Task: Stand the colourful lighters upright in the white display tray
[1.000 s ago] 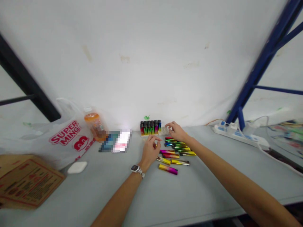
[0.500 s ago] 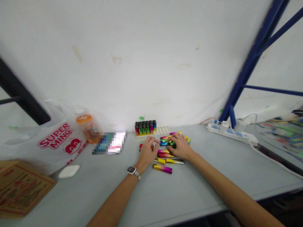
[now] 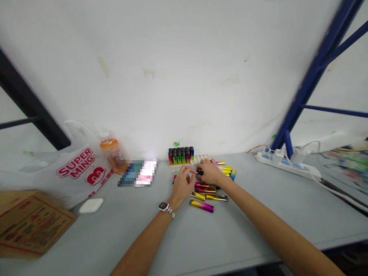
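My right hand (image 3: 211, 172) is closed around a lighter (image 3: 200, 172); only its dark end shows, pointing left, and the fingers hide the rest. My left hand (image 3: 183, 183) faces it, fingers curved and apart, with a fingertip at or very close to that dark end. Below the hands lie loose shiny lighters, among them a yellow-and-magenta lighter (image 3: 201, 206) nearest me and a gold lighter (image 3: 216, 197). Behind them a white tray (image 3: 204, 156) stands near the wall. Its left part holds upright rainbow-coloured lighters (image 3: 181, 156) in rows, black tops up.
On the left are a cardboard box (image 3: 31, 226), a white plastic bag (image 3: 77, 168), a small white case (image 3: 91, 205), an orange drink bottle (image 3: 113, 155) and a pixelated flat item (image 3: 138, 173). To the right lies a power strip (image 3: 287, 163) with plugs beside a blue post (image 3: 304, 92).
My right hand has shifted left from the pile towards my left hand, now with a lighter in it. My left hand stays nearly in place. The view has turned slightly left.
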Tool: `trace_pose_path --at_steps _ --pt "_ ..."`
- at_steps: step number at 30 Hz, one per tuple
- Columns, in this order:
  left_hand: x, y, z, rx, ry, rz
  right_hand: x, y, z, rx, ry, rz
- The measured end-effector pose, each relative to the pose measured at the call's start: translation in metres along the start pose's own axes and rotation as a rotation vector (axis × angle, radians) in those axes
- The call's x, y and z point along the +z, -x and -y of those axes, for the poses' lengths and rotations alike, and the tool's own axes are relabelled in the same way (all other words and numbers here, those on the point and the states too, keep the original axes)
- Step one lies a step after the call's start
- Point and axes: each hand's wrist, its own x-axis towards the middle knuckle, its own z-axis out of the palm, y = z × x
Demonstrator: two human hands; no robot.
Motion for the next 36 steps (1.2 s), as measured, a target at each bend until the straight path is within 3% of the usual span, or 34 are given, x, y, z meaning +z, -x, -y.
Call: trace_pose_path --at_steps 5,11,16,28,36 --pt "-0.003 -0.003 0.004 0.003 0.022 -0.111 0.007 -0.004 0.004 0.027 -0.290 -0.159" --pt "-0.008 -0.003 0.004 0.025 0.076 -0.236 0.015 -0.006 0.026 0.139 -1.145 -0.421" --pt "-0.008 -0.002 0.003 0.032 0.084 -0.238 0.012 0.006 0.050 0.286 -1.564 -0.361" --pt "-0.003 0.001 -0.001 0.083 0.066 -0.092 0.008 0.023 0.051 0.550 -1.896 -0.075" --pt "-0.003 0.001 -0.002 0.077 0.072 -0.069 0.009 0.020 0.054 0.700 -1.805 -0.232"
